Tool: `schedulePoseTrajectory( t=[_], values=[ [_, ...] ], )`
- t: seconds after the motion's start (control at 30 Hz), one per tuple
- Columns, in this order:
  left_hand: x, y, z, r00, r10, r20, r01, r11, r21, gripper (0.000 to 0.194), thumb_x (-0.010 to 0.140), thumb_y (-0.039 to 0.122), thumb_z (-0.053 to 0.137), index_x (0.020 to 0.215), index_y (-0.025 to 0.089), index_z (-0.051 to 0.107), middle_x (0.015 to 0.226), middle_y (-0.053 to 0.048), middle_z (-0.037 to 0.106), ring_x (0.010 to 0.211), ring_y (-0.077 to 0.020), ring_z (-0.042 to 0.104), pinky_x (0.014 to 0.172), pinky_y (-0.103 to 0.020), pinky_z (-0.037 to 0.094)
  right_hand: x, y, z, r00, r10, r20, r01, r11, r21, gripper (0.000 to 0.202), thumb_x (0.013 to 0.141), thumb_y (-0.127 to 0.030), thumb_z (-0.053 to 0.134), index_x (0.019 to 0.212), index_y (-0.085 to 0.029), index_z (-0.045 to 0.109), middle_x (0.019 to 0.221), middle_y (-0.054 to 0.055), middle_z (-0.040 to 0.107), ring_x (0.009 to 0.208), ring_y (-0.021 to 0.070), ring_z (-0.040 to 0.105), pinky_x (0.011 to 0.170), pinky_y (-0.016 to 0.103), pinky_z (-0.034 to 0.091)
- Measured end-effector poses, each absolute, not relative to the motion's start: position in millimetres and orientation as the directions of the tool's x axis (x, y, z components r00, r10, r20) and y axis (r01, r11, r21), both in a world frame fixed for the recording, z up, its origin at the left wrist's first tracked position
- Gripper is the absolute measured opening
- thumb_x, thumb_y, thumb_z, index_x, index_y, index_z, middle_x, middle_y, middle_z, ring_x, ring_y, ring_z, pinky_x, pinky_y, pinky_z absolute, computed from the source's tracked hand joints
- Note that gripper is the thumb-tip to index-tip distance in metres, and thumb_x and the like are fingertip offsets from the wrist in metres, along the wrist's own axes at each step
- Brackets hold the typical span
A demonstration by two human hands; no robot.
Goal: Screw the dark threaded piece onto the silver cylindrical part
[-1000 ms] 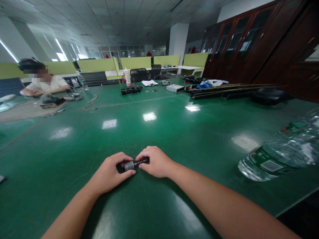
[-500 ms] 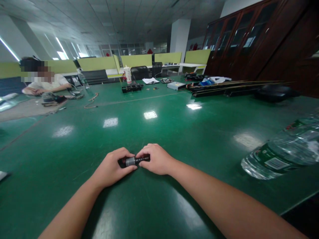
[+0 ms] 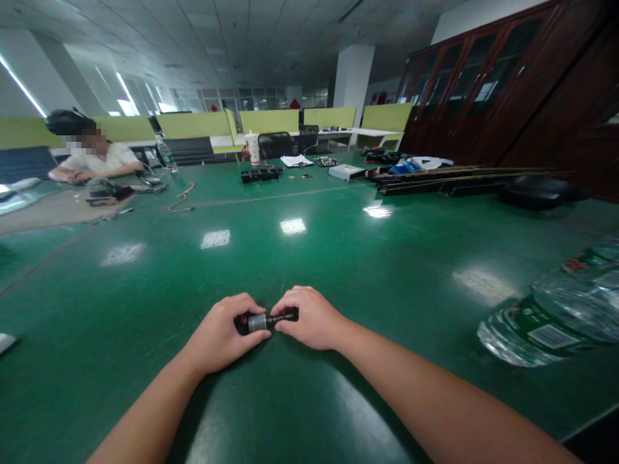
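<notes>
A small cylindrical metal part (image 3: pixel 258 322), silver-grey with a dark thin shaft on its right side, lies level between my two hands near the front of the green table (image 3: pixel 309 258). My left hand (image 3: pixel 227 332) grips its thicker left end, with the thumb in front and the fingers behind. The thin shaft on the right is pinched between the thumb and fingers of my right hand (image 3: pixel 307 317). Part of the left end is hidden in my left hand. The fingertips of the two hands are close but apart.
Large clear bottles (image 3: pixel 546 328) lie at the right. Long dark strips (image 3: pixel 420 183), a silver box (image 3: pixel 346 171), a black device (image 3: pixel 261 173) and a white cup (image 3: pixel 252 148) are along the far side. A person (image 3: pixel 97 158) sits at the far left, near a loose cord (image 3: pixel 182 196).
The whole view has shifted slightly, so things appear a little lower and farther right. Both hands keep the same hold on the metal part.
</notes>
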State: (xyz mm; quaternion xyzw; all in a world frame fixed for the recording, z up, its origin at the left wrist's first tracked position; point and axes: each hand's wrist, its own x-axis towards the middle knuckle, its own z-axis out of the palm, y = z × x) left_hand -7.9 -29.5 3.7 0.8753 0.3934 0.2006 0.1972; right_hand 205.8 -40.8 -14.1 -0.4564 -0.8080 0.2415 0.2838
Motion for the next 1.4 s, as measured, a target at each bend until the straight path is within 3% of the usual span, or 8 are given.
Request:
schedulePoseTrajectory(
  t=[1.4],
  values=[
    [-15.0,-36.5,7.7,0.586,0.801,0.12,0.67,-0.563,0.485,0.023,0.081,0.039,0.068,0.095,0.021,0.07,0.088,-0.003,0.068,0.082,-0.02,0.062,0.076,-0.031,0.045,208.7,-42.5,-16.1,-0.426,0.86,0.279,0.62,0.503,-0.602,0.012,0.073,-0.025,0.079,0.083,-0.021,0.075,0.078,0.001,0.067,0.079,0.015,0.055,0.073,0.027,0.04]
  ],
)
